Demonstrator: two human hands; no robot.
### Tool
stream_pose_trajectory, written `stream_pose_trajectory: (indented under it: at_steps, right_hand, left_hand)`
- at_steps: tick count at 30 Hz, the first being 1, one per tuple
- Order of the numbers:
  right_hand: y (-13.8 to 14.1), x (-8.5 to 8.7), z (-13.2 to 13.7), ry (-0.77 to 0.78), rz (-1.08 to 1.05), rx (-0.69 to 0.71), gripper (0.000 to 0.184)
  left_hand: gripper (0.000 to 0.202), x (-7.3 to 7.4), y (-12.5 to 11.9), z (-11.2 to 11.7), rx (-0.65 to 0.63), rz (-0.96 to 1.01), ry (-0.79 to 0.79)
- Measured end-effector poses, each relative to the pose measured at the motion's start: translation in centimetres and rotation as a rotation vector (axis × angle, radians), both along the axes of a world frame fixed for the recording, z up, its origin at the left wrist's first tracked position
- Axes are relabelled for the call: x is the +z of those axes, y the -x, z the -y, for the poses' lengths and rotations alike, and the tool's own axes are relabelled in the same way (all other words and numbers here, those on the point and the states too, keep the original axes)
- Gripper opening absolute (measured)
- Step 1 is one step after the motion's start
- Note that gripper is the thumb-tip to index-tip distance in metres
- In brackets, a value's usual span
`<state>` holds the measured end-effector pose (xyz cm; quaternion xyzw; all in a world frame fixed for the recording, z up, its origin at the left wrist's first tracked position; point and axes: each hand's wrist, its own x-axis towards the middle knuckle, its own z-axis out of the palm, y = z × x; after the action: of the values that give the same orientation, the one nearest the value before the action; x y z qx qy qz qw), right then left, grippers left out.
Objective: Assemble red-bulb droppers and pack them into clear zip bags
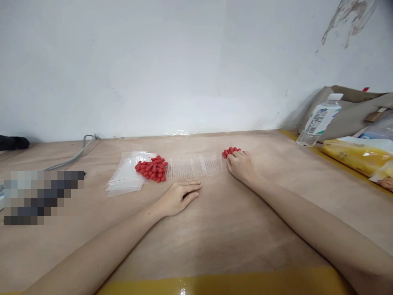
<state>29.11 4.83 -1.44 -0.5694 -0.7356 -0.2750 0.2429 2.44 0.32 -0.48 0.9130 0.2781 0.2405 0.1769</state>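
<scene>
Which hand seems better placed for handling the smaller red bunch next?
Probably the right hand: it partly covers the smaller red bunch, while the left hand is farther off, nearer the clear strips.

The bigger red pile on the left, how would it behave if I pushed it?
The pile looks loosely heaped, so it might spread or tumble. Its pieces have rounded ends, so some may roll; each looks small, so probably light.

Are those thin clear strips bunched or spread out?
Spread out: the thin clear strips lie side by side in a row between the larger red cluster and the right hand.
</scene>
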Motion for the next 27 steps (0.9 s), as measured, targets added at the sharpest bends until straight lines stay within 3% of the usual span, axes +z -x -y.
stream_pose_trajectory:
  at_steps: [7,14,20,27]
  right_hand:
    - [0.2,-0.7,0.6,0.034,0.044,-0.034,0.030]
    - [0.9,-0.4,0.4,0.082,-0.089,-0.106,0.028]
    - [2.2,0.5,0.2,0.278,-0.203,-0.189,0.025]
    - [1.8,3.3,2.6,0.574,-0.306,-0.190,0.013]
  left_hand:
    - [0.039,0.7,0.6,0.0,-0.070,-0.141,0.027]
    - [0.040,0.6,0.7,-0.1,-0.068,-0.146,-0.005]
    - [0.040,0.5,0.7,-0.1,-0.061,-0.157,-0.008]
    - [0.039,0.7,0.6,0.0,-0.063,-0.162,-0.035]
